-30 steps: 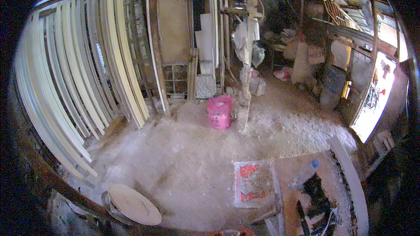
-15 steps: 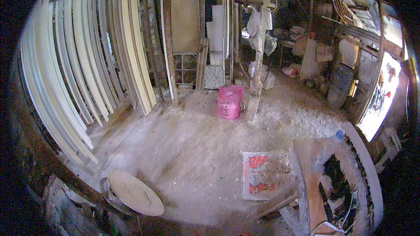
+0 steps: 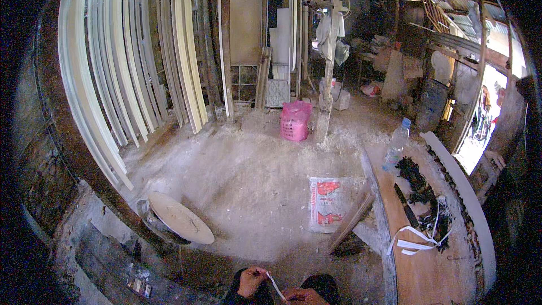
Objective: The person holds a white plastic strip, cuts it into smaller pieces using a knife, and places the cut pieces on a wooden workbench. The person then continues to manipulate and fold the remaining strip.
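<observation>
At the lower edge a thin white strip (image 3: 275, 286) stretches between my two hands. My left hand (image 3: 252, 281) pinches its upper end with closed fingers. The lower end is in my right hand (image 3: 305, 296), whose fingers are partly cut off by the edge of the picture. Dark-clothed knees (image 3: 322, 286) show beside and behind the hands. To the right stands a wooden bench (image 3: 415, 279), with a looped bundle of white strips (image 3: 416, 244) on it. Farther up the bench lie a dark knife (image 3: 405, 206) and a tangled black bundle (image 3: 416, 176).
A clear bottle with a blue cap (image 3: 397, 144) stands at the bench's far end. On the floor are a flat printed sack (image 3: 330, 204), a pink sack (image 3: 295, 121) by a post (image 3: 327, 93), and a tilted round board (image 3: 182, 218). Long pale mouldings (image 3: 121, 73) lean at left.
My view has tilted down, so the room sits higher in the picture. Both hands with the white strip have come into sight, and more of the bench shows, including the whole bottle.
</observation>
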The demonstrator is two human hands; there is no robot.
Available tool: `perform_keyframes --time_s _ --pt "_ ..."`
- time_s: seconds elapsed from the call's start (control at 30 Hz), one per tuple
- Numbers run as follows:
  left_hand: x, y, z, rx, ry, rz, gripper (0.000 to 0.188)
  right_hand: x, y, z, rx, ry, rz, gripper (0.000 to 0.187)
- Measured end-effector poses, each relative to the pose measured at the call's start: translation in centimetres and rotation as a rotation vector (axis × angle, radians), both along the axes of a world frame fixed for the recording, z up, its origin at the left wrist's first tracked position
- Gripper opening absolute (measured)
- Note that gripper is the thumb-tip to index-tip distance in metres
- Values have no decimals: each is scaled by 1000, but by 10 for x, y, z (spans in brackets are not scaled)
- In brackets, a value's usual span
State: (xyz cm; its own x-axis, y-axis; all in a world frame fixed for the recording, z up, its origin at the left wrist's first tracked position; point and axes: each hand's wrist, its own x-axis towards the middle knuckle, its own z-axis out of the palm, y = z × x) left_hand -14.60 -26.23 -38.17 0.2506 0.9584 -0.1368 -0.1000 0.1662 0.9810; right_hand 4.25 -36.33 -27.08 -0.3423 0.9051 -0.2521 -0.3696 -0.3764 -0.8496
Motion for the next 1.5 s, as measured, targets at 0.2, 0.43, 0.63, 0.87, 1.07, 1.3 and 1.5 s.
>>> perform_keyframes --time_s 0.2,0.43,0.63,0.87,1.07,1.3,1.5 --pt "4 -57 37 -154 -82 -253 8 16 -21 -39 217 -574 -320 11" --pt "26 -117 20 -153 54 -710 16 17 -26 -149 399 -388 -644 13" --pt "-8 -105 4 12 -66 -234 10 -1 -39 -161 64 -178 -661 11" --pt "-52 -111 6 66 85 215 10 -22 -74 -92 308 -357 -144 8" --pt "-64 -119 6 68 62 232 9 -43 -94 -38 437 -438 225 16" --pt "-41 -126 47 324 312 88 5 -42 -92 -16 464 -375 -47 12" --pt "-22 -149 55 301 134 -351 7 -36 -87 -37 437 -823 -458 16"
